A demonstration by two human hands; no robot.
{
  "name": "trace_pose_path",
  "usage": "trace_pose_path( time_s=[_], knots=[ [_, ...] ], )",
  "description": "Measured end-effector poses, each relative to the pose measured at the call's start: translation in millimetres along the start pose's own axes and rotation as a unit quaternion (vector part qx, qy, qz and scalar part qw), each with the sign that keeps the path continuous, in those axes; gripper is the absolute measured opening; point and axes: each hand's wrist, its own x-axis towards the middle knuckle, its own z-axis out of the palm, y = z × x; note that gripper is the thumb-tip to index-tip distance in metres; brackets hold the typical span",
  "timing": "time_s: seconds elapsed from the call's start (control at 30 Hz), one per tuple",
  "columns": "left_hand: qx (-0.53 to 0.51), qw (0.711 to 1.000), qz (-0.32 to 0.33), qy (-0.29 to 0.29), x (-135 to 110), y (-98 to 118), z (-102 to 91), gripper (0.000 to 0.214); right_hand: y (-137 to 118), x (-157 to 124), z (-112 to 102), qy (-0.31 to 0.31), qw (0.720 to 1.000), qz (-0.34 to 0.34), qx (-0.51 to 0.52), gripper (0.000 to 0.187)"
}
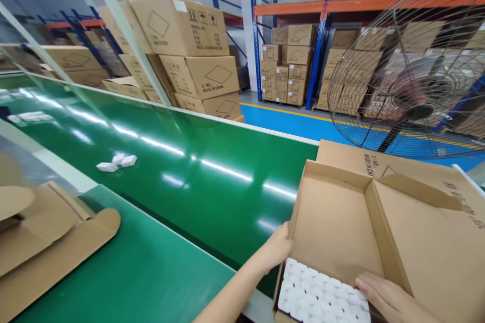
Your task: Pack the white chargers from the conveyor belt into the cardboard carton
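An open cardboard box (pixel 341 212) stands at the lower right with its flaps up. Several small white items (pixel 318 295) are packed in rows in its near part. My left hand (pixel 278 247) grips the box's left wall, fingers curled over its edge. My right hand (pixel 386 298) lies flat on the white items at the near right of the box, fingers stretched out. Three loose white items (pixel 115 162) lie on the green conveyor belt (pixel 182 171) to the left.
Flat cardboard pieces (pixel 49 237) lie at the lower left. A large wire-caged fan (pixel 413 70) stands behind the box. Stacked cartons (pixel 189 55) and blue-and-orange racking (pixel 326 25) fill the background. More white items (pixel 32 116) lie far left on the belt.
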Motion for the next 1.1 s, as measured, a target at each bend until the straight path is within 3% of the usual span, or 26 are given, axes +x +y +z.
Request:
trace_pose_path(
  time_s=[0.1, 0.2, 0.3, 0.4, 0.53, 0.67, 0.8, 0.97, 1.1],
  knots=[
    [-0.059, 0.998, 0.017, -0.019, -9.1, 0.5, -10.0, 0.066, -15.4, 2.3, 4.3, -0.011, 0.999, -0.039, 0.015, 0.050],
    [-0.090, 0.996, 0.008, -0.019, -14.5, 1.7, -15.1, 0.071, -46.7, 12.8, 0.2, -0.018, 0.999, -0.048, 0.010, 0.046],
    [-0.080, 0.997, -0.008, 0.006, -18.7, 1.7, -17.1, 0.060, -69.7, 26.0, -7.1, -0.006, 0.999, -0.023, -0.024, 0.048],
    [-0.041, 0.998, -0.028, 0.043, -26.5, -2.3, -20.6, 0.046, -68.4, 39.1, -11.8, 0.016, 0.996, -0.027, -0.078, 0.045],
    [0.056, 0.981, -0.037, 0.184, -52.4, -11.1, -29.9, 0.039, -42.8, 62.9, -26.1, 0.077, 0.975, -0.078, -0.193, 0.036],
    [0.160, 0.951, -0.018, 0.263, -84.0, -17.7, -36.6, 0.034, -24.0, 110.1, -68.1, 0.188, 0.935, -0.104, -0.281, 0.031],
    [0.323, 0.917, -0.005, 0.233, -91.7, -21.7, -34.3, 0.032, -22.3, 183.8, -106.3, 0.259, 0.894, -0.116, -0.347, 0.041],
    [0.445, 0.878, 0.008, 0.177, -83.3, -28.8, -31.7, 0.031, -26.8, 266.7, -105.4, 0.271, 0.868, -0.138, -0.392, 0.047],
    [0.476, 0.865, 0.005, 0.161, -80.6, -35.4, -32.1, 0.030, -28.9, 294.9, -96.8, 0.244, 0.855, -0.146, -0.434, 0.043]
  ],
)
